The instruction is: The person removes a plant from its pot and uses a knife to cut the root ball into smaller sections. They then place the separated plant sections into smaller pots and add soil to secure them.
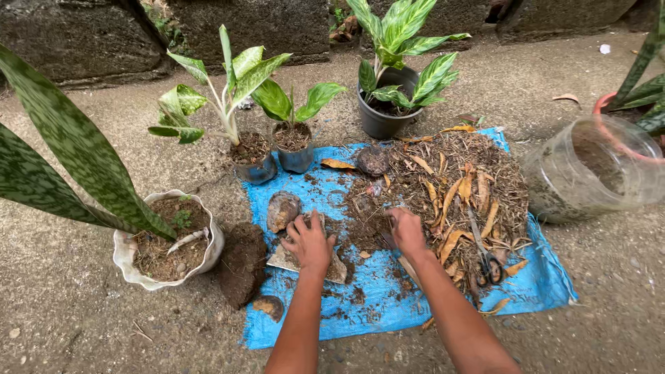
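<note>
Grey torn pot [298, 257] under left hand [308, 242] fingers | right hand [405, 232] in soil [364, 228]

Outdoor potting spot: potted plants [388, 76], soil [367, 228]

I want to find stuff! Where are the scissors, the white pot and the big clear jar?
scissors [489, 263], head view, on the dark handles.
white pot [125, 257], head view, on its left rim.
clear jar [554, 181], head view, on its dirt-smeared side wall.
</note>
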